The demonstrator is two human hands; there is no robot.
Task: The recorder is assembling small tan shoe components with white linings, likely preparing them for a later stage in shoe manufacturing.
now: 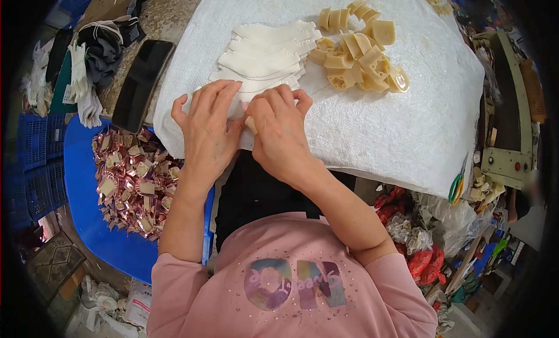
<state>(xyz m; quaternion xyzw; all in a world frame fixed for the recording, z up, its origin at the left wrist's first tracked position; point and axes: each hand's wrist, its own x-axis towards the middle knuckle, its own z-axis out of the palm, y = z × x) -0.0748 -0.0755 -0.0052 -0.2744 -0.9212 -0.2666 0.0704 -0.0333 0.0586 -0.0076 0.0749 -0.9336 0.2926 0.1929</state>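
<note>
At the near edge of the white-covered table, my left hand (208,119) bends its fingers over a thin white cut piece (236,109), its thumb toward my right hand. My right hand (278,127) is closed, with a small beige moulded block (251,125) partly showing between its thumb and fingers. The fingers hide most of the block and of the white piece around it. Just beyond my hands, several wavy-edged white cut pieces (265,55) lie fanned in overlapping rows. To their right is a loose heap of beige heel-shaped blocks (374,63).
A blue tub (81,180) at my left holds many shiny pink-metallic pieces (137,186). Left of the sheet lie a black phone (142,84) and gloves (87,96). Scissors (457,183) hang at the right edge, near a green machine (512,122). Plastic bags (448,215) fill the lower right.
</note>
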